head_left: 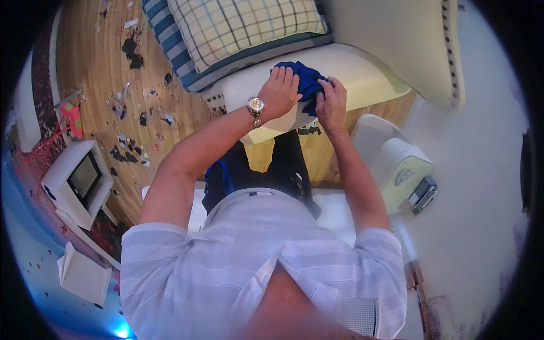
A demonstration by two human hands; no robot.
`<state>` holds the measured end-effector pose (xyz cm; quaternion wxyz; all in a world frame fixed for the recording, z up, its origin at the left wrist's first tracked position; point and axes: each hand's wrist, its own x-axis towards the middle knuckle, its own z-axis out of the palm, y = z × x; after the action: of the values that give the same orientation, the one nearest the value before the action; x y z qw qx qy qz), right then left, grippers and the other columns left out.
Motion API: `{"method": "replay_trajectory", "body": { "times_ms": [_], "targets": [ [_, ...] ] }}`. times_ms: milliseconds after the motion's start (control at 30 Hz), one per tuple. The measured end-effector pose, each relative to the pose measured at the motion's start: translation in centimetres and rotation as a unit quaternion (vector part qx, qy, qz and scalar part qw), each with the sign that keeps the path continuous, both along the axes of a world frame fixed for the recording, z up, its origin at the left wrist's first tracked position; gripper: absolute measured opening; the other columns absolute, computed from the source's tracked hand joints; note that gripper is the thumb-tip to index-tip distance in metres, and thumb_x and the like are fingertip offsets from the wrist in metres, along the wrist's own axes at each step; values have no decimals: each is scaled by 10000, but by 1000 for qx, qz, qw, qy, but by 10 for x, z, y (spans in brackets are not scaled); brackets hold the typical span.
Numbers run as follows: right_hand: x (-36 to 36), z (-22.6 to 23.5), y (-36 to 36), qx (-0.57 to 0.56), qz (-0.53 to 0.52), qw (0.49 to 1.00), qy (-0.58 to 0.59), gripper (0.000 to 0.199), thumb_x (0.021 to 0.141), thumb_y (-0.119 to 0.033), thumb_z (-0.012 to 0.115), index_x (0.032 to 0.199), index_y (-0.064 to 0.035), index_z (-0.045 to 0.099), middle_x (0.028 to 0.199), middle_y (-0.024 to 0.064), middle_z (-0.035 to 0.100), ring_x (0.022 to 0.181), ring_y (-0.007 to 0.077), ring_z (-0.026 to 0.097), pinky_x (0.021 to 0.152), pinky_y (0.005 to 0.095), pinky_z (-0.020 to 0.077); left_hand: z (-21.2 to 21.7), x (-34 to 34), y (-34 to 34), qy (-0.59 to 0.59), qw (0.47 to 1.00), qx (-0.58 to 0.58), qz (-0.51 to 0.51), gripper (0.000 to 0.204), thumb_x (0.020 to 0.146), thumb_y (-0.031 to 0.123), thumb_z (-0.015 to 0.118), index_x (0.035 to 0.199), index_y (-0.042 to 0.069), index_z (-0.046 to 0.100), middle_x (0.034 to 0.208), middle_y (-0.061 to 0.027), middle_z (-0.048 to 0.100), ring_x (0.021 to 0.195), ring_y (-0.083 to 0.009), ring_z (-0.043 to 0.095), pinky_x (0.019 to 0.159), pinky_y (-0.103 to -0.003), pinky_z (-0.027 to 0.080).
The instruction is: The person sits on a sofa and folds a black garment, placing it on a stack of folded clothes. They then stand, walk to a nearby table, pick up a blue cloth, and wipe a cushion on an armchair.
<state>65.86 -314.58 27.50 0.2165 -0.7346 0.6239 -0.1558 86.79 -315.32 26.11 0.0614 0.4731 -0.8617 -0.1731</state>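
Note:
A crumpled dark blue cloth (pixel 306 79) lies bunched on the cream padded seat (pixel 243 85) in front of me. My left hand (pixel 281 92), with a metal watch (pixel 255 105) on its wrist, rests at the cloth's left edge, its fingers stretched out flat over it. At the right edge, my right hand (pixel 332 103) has bent fingers and thumb closed on the fabric. A darker part of the cloth hangs between the hands. What lies beneath it is hidden.
A checked cushion (pixel 249 28) sits on a striped blue one (pixel 186 71) at the seat's far left. Scraps (pixel 133 51) litter the wooden floor. A white box with a dark screen (pixel 85 178) stands left; a pale rounded case (pixel 402 170) stands right.

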Motion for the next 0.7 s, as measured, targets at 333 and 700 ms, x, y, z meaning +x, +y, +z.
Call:
{"method": "replay_trajectory", "body": {
  "times_ms": [333,700],
  "targets": [
    [100,-34,19,-18,173,984,44,429,878,-117,666,1297,-78,582,1366,142,604,1315,380,519,1114,575,356,-15,99,40,89,986,111,91,352,950,329,655,1095,17,583,1053,-200,621,1033,-385,602,955,-477,456],
    [128,13,54,134,11,969,-208,260,1000,-135,615,1233,-34,667,1127,201,708,1024,339,699,922,368,539,34,132,47,95,974,180,95,215,949,220,654,1043,42,579,1027,-196,626,975,-422,620,831,-512,517]
  ]
}}
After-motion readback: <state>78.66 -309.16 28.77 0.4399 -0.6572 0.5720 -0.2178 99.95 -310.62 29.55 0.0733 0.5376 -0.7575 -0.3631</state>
